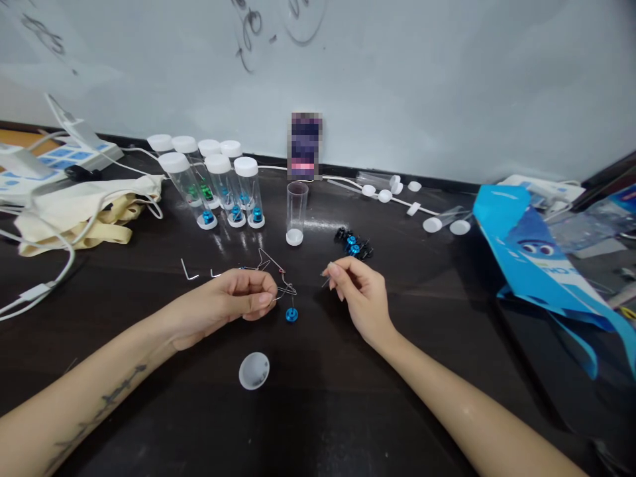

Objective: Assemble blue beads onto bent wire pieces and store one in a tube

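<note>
While the left hand (248, 296) reaches in from the lower left, its thumb and curled fingers pinch a bent wire (287, 289). From the lower right, the right hand (362, 291), wrist bent inward, pinches a thin piece (326, 282) above the table (348, 411). Between both hands, nearer the left, a blue disc (291, 315) shows just below the wire.

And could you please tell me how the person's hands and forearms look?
The left hand and right hand are ungloved, without visible rings or watch; neither forearm shows a sleeve. A dark, branch-like tattoo runs along the left forearm.
</note>
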Demonstrator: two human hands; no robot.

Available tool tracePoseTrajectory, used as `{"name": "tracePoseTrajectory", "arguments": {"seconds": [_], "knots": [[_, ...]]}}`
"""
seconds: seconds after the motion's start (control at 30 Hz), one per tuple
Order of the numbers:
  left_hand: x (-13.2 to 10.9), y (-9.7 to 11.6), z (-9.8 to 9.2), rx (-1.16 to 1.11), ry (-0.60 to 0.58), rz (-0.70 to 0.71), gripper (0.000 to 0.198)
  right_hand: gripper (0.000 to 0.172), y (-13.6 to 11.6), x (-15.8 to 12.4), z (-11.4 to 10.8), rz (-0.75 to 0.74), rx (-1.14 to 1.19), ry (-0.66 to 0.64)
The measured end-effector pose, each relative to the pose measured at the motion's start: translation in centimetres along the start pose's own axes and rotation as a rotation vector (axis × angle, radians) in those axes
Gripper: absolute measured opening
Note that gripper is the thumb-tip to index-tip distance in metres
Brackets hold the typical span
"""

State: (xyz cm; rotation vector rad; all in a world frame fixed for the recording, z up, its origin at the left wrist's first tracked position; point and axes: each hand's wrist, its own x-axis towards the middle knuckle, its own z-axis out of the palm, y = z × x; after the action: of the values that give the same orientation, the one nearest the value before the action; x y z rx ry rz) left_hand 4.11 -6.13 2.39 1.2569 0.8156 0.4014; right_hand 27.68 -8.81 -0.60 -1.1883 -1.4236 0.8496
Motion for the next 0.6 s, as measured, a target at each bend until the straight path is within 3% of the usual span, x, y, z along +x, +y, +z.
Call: {"name": "tracePoseTrajectory", "arguments": {"seconds": [0.6], "knots": [[0.06, -0.07, 0.20, 0.071, -0.028, -0.036, 0.015, 0.024, 0.00, -0.12, -0.04, -0.021, 0.002, 0.056]]}}
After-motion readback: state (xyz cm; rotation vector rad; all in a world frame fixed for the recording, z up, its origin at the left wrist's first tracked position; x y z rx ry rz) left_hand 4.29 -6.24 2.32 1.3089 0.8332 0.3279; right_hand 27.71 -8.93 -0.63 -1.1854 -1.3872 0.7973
